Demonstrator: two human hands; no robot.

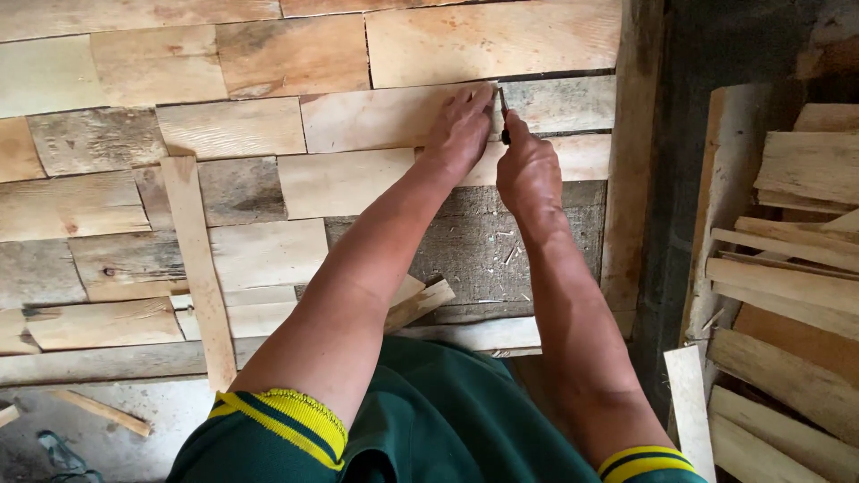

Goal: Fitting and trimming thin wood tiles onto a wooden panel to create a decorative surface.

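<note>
Presently, the person kneels over a panel of wooden boards (295, 54) laid edge to edge in rows. The left hand (461, 130) lies flat, fingers together and extended, pressing on a pale board (385, 116) in the third row, fingertips at its right end. The right hand (528, 170) is closed around a dark pencil (504, 114), held near upright with its tip at the end of that board, just beside the left fingertips. The adjoining grey board (564, 100) lies to the right of the pencil.

Below the hands, a bare patch of grey backing (483, 241) remains uncovered, with splinters scattered on it. A long narrow strip (199, 268) lies loose across the lower rows on the left. Offcuts (416, 300) rest near the person's knee. A stack of rough slats (796, 268) stands well apart to the right, beyond a timber upright (631, 152).

Judged risks: the pale board appears held only by palm pressure, so a shift under the left hand would throw the pencil line off. The pencil tip sits very close to the left fingertips, and a slip could jab them. Rough edges and loose splinters pose a hazard to bare skin. The loose strip and offcuts could be knocked by the person's knees and disturb the laid rows.
</note>
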